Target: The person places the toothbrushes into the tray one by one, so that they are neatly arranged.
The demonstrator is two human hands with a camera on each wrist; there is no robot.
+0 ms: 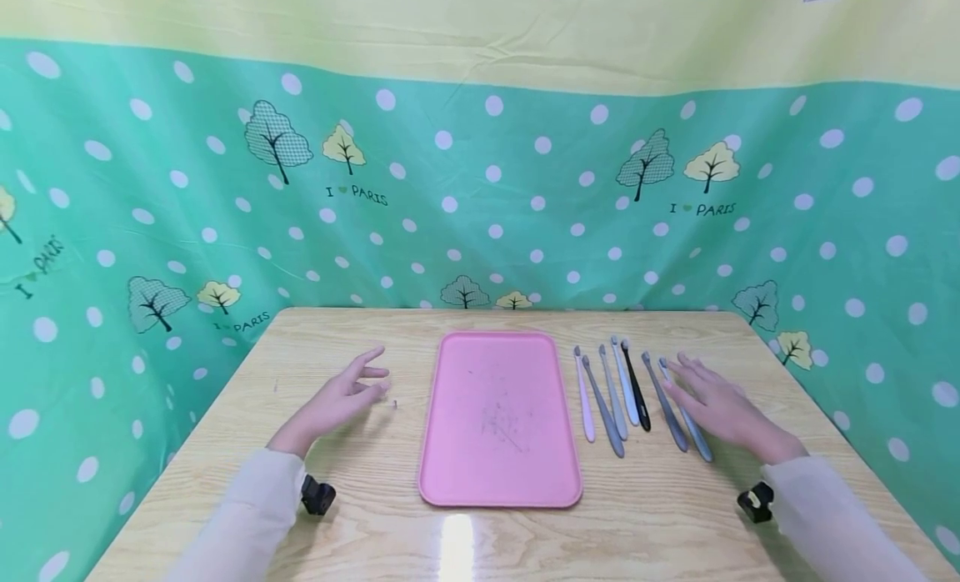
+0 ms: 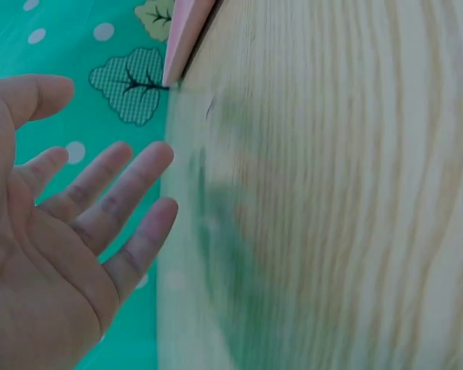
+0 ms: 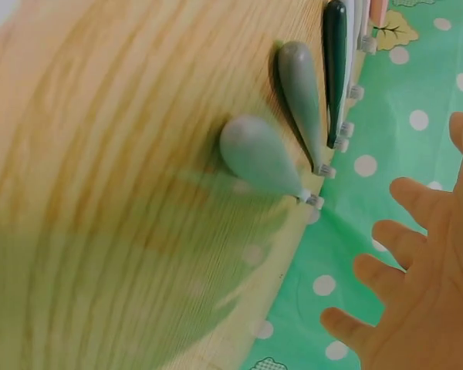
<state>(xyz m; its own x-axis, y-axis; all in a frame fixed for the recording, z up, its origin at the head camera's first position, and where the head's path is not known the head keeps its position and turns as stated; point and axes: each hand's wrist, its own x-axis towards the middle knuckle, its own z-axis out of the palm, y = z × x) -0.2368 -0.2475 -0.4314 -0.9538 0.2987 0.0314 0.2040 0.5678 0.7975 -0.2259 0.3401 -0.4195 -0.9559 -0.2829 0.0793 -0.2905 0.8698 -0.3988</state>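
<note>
A plain, long whitish left sleeve [image 1: 243,511] and matching right sleeve [image 1: 828,515] are worn with a boxy black left wrist camera [image 1: 318,495] and right wrist camera [image 1: 755,503].

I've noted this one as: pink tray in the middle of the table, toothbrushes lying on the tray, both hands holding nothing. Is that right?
Not quite: the toothbrushes are not on the pink tray. The head view shows them lying on the table, to the tray's right. The rest stands: left hand and right hand hold nothing.

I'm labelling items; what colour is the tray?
The tray is pink, seen best in the head view.
</note>
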